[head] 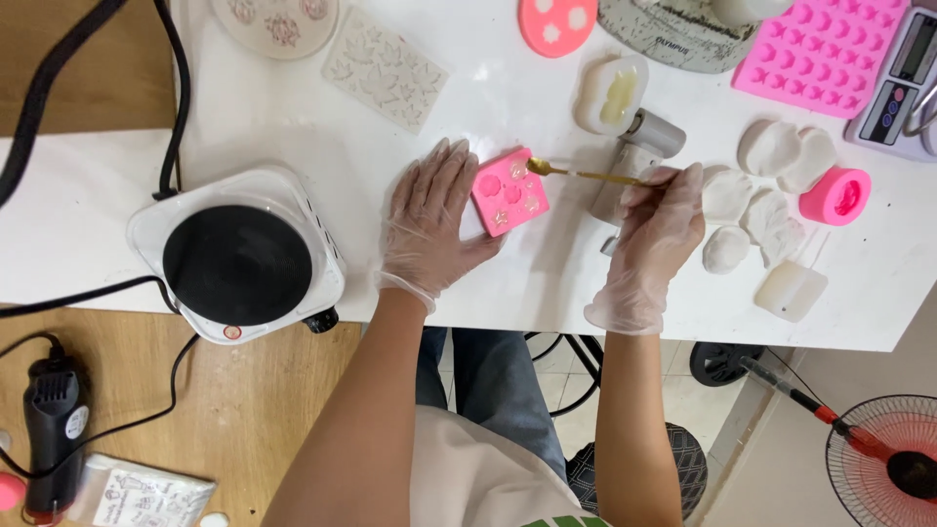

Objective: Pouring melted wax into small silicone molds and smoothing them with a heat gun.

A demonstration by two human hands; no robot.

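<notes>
I press my left hand [434, 220] flat against the soft, light pink mould [509, 191]; right hand [656, 220] pinches the thin gold spoon [576, 174] mid-handle, bowl over it.

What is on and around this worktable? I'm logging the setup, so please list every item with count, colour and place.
small mould: 1, pink, table centre, under left hand
spoon: 1, gold, tip over the small mould
hot plate: 1, white and black, table left
leaf mould: 1, off-white, top centre
large mould: 1, pink, top right
scale: 1, grey, far right
shell pieces: several, white, table right
heat gun: 1, black, lower left
fan: 1, red, floor right
left hand: gloved, steadying the small mould
right hand: gloved, holding the spoon
</notes>
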